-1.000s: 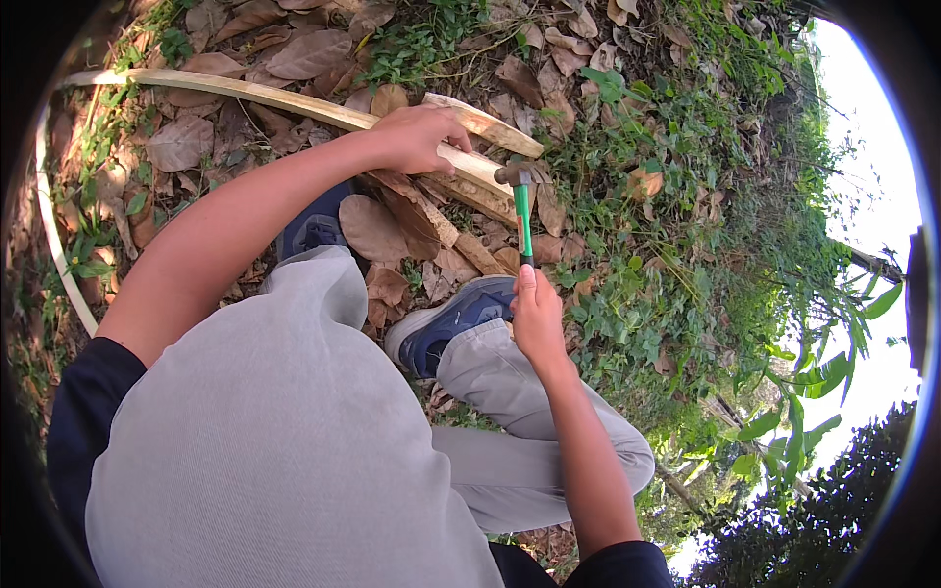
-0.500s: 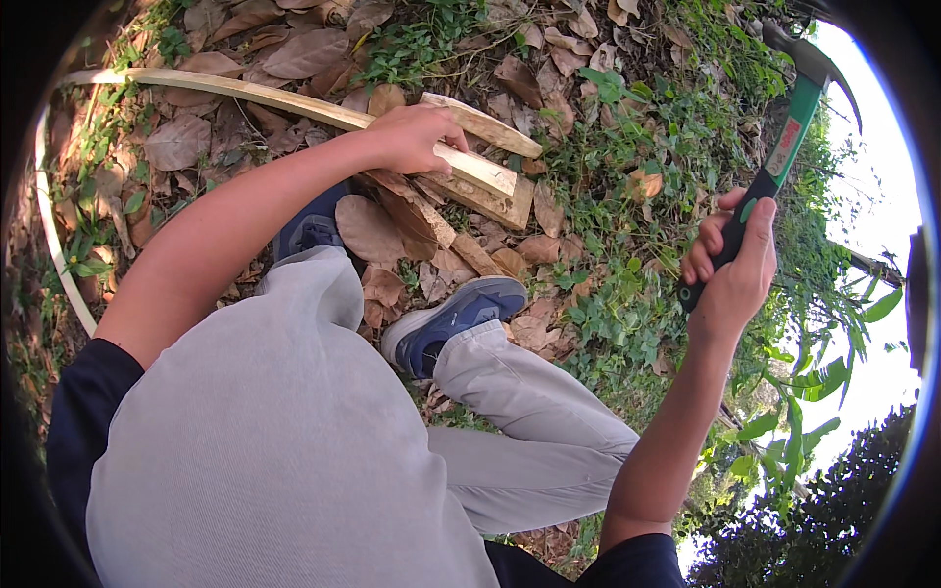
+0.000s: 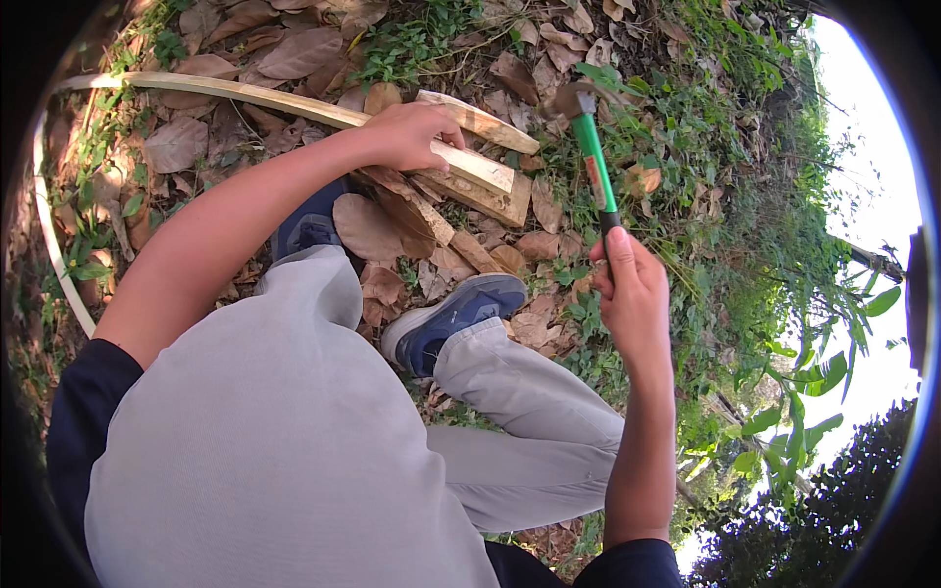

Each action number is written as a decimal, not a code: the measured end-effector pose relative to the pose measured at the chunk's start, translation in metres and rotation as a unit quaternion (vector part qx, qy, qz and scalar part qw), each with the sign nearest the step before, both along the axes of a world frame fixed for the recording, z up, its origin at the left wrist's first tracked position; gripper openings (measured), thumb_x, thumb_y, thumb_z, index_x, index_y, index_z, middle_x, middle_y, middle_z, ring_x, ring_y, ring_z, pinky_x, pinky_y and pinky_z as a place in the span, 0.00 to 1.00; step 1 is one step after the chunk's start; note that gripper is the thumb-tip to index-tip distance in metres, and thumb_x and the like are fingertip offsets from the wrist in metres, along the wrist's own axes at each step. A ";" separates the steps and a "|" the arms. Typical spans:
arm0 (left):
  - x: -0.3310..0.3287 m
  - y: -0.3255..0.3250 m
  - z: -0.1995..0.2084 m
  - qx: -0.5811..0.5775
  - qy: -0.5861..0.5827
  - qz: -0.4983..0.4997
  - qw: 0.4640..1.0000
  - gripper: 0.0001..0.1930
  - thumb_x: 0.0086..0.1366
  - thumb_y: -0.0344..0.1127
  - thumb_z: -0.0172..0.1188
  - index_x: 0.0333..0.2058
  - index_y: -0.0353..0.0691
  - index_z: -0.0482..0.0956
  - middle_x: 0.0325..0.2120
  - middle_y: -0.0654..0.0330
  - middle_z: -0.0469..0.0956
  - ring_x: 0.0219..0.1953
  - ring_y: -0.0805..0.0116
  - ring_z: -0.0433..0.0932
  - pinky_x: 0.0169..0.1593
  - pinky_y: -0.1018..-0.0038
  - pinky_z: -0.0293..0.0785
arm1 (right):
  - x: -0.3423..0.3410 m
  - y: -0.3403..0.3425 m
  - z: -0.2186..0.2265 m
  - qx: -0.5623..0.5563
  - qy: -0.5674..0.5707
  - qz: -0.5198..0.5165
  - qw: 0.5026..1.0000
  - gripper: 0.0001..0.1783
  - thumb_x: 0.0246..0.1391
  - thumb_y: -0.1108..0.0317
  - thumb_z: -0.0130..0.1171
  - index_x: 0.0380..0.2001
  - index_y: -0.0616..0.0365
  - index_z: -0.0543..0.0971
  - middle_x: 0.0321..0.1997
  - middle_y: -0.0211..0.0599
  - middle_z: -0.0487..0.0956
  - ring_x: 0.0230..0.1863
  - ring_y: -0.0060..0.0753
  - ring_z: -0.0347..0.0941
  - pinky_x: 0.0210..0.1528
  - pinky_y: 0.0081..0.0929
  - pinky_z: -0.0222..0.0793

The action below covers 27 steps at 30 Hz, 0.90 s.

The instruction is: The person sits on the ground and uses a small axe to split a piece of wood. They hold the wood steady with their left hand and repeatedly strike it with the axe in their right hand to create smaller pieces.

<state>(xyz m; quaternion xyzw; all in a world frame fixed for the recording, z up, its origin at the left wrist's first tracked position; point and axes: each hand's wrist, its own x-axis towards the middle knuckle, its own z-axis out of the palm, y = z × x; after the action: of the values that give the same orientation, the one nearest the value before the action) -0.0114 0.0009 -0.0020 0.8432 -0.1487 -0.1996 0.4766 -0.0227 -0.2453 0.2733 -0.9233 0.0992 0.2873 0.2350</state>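
My right hand (image 3: 632, 294) is wrapped round the dark grip of a claw hammer (image 3: 594, 162) with a green shaft. Its head is up, a short way to the right of the wood and apart from it. My left hand (image 3: 412, 135) grips a long pale wooden strip (image 3: 475, 169) near its right end, fingers curled over the far side. Beneath the strip, a wider wooden block (image 3: 500, 204) shows its cut end. Another short wooden piece (image 3: 485, 122) lies just beyond, close to my left fingertips.
Rough wood scraps (image 3: 421, 216) lie under the strip, near my blue shoe (image 3: 461, 323). Large dry leaves (image 3: 294, 54) and green weeds (image 3: 627, 353) cover the ground. A second thin strip (image 3: 54, 235) curves along the left edge. Bushes (image 3: 833, 500) stand at the right.
My right hand has swung the hammer left and down, from the upper right toward the wood. My left hand stays in place on the strip.
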 end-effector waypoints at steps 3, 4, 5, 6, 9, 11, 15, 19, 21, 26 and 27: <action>-0.001 -0.003 0.003 0.007 -0.003 0.004 1.000 0.20 0.58 0.42 0.72 0.50 0.50 0.83 0.49 0.63 0.78 0.58 0.59 0.74 0.60 0.60 0.72 | 0.033 0.025 0.052 0.098 -0.108 -0.035 0.989 0.27 0.74 0.43 0.46 0.38 0.58 0.76 0.20 0.20 0.63 0.17 0.12 0.56 0.20 0.17 0.53; -0.001 -0.003 0.004 0.008 -0.003 0.006 1.000 0.20 0.58 0.42 0.72 0.50 0.50 0.83 0.49 0.63 0.78 0.58 0.59 0.74 0.60 0.60 0.72 | 0.039 0.031 0.058 0.114 -0.166 -0.033 0.979 0.27 0.75 0.43 0.45 0.39 0.58 0.76 0.21 0.21 0.63 0.17 0.11 0.55 0.19 0.16 0.52; -0.001 -0.003 0.004 0.009 -0.005 0.006 1.000 0.20 0.58 0.42 0.72 0.50 0.50 0.83 0.48 0.63 0.78 0.58 0.59 0.74 0.60 0.60 0.72 | 0.040 0.030 0.055 0.159 -0.197 -0.038 0.967 0.26 0.75 0.43 0.45 0.40 0.58 0.75 0.22 0.22 0.64 0.17 0.12 0.55 0.19 0.16 0.53; -0.001 -0.003 0.004 0.008 -0.003 0.006 1.000 0.20 0.58 0.42 0.72 0.50 0.50 0.83 0.48 0.63 0.78 0.58 0.58 0.74 0.60 0.60 0.72 | 0.041 0.029 0.050 0.203 -0.227 -0.042 0.952 0.26 0.75 0.43 0.44 0.41 0.58 0.74 0.23 0.23 0.64 0.17 0.12 0.56 0.20 0.16 0.54; -0.001 -0.002 0.002 0.006 -0.001 0.005 1.000 0.21 0.58 0.42 0.72 0.50 0.50 0.83 0.49 0.63 0.78 0.58 0.58 0.74 0.60 0.60 0.72 | 0.025 0.019 0.002 0.323 -0.237 -0.077 0.913 0.25 0.76 0.44 0.42 0.43 0.57 0.69 0.25 0.26 0.65 0.19 0.13 0.56 0.20 0.16 0.55; -0.001 -0.003 0.002 0.000 -0.004 0.003 1.000 0.21 0.58 0.42 0.72 0.50 0.50 0.83 0.49 0.63 0.78 0.58 0.58 0.74 0.60 0.60 0.72 | -0.009 -0.001 -0.048 0.332 -0.152 -0.108 0.925 0.23 0.76 0.44 0.40 0.43 0.55 0.68 0.26 0.25 0.65 0.19 0.14 0.56 0.20 0.16 0.55; 0.000 -0.004 0.005 0.005 -0.012 0.005 1.000 0.21 0.57 0.43 0.73 0.50 0.49 0.83 0.49 0.63 0.79 0.58 0.58 0.74 0.60 0.61 0.72 | -0.068 -0.066 -0.127 0.075 0.047 -0.073 0.993 0.27 0.76 0.46 0.41 0.31 0.58 0.72 0.21 0.29 0.68 0.22 0.22 0.65 0.26 0.26 0.63; -0.003 -0.002 0.000 0.007 -0.010 0.016 1.000 0.21 0.57 0.43 0.73 0.50 0.49 0.83 0.49 0.63 0.79 0.58 0.58 0.74 0.61 0.60 0.72 | -0.055 -0.073 -0.104 -0.013 0.093 -0.093 0.991 0.29 0.75 0.47 0.44 0.29 0.61 0.76 0.20 0.32 0.71 0.24 0.25 0.68 0.30 0.29 0.65; -0.001 -0.005 0.002 0.000 -0.004 0.011 1.000 0.21 0.57 0.43 0.73 0.50 0.49 0.83 0.49 0.63 0.79 0.58 0.58 0.74 0.61 0.60 0.72 | -0.032 -0.070 -0.082 -0.036 0.092 -0.084 0.992 0.29 0.74 0.47 0.48 0.29 0.61 0.78 0.21 0.31 0.72 0.24 0.22 0.68 0.28 0.27 0.63; -0.001 -0.003 0.000 -0.003 -0.017 0.007 1.000 0.21 0.57 0.42 0.72 0.49 0.49 0.83 0.48 0.63 0.79 0.58 0.58 0.74 0.61 0.61 0.72 | 0.038 -0.044 -0.002 -0.018 -0.015 -0.059 0.998 0.26 0.74 0.45 0.49 0.33 0.58 0.78 0.19 0.21 0.66 0.16 0.13 0.56 0.19 0.19 0.52; -0.002 -0.003 0.002 0.002 -0.014 0.008 1.000 0.20 0.57 0.43 0.72 0.49 0.49 0.83 0.48 0.63 0.79 0.58 0.58 0.74 0.60 0.61 0.72 | 0.047 -0.037 0.014 0.035 -0.051 -0.067 0.996 0.25 0.74 0.45 0.48 0.35 0.57 0.76 0.20 0.20 0.65 0.16 0.12 0.56 0.18 0.18 0.52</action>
<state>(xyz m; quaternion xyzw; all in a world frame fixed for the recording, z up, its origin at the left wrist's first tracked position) -0.0130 -0.0025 0.0002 0.8478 -0.1486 -0.1845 0.4745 0.0242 -0.2820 0.2872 -0.9194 0.1384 0.2263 0.2904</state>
